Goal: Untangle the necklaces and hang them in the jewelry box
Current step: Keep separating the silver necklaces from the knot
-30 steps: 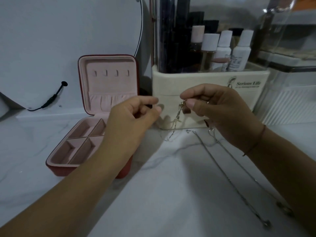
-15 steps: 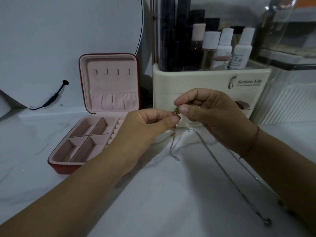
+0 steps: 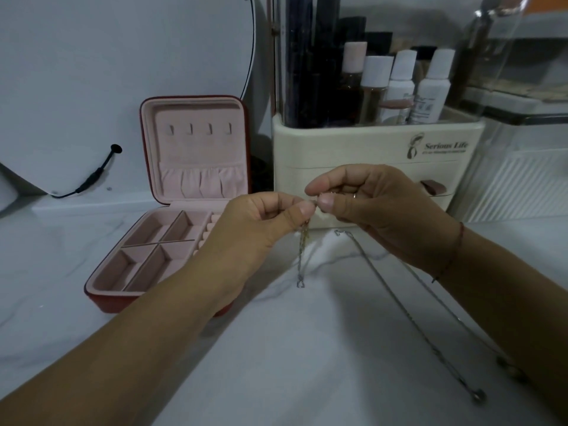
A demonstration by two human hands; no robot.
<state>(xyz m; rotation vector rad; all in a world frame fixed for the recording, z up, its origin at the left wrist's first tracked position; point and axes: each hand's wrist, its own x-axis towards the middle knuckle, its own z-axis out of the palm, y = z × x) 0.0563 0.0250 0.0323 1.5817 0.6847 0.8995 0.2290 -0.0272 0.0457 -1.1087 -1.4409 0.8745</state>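
A red jewelry box [image 3: 153,265] with pink lining stands open at the left; its upright lid [image 3: 196,149] shows a row of small hooks and a gathered pocket. In the middle, my left hand [image 3: 261,229] and my right hand [image 3: 378,210] meet fingertip to fingertip, both pinching the top of a thin necklace [image 3: 302,256] that hangs down to the white marble table, ending in a small clasp. A second silver chain [image 3: 408,315] lies on the table, running from under my right hand toward the lower right.
A cream cosmetics organizer [image 3: 368,149] with several bottles stands right behind my hands. A round mirror [image 3: 123,72] with a black cable leans at the back left. Clear plastic storage [image 3: 522,149] fills the right side. The white marble table [image 3: 276,364] spreads below.
My left hand has moved right to meet my right hand and now pinches the necklace too. The chain hangs straighter, its end lowered to the table.
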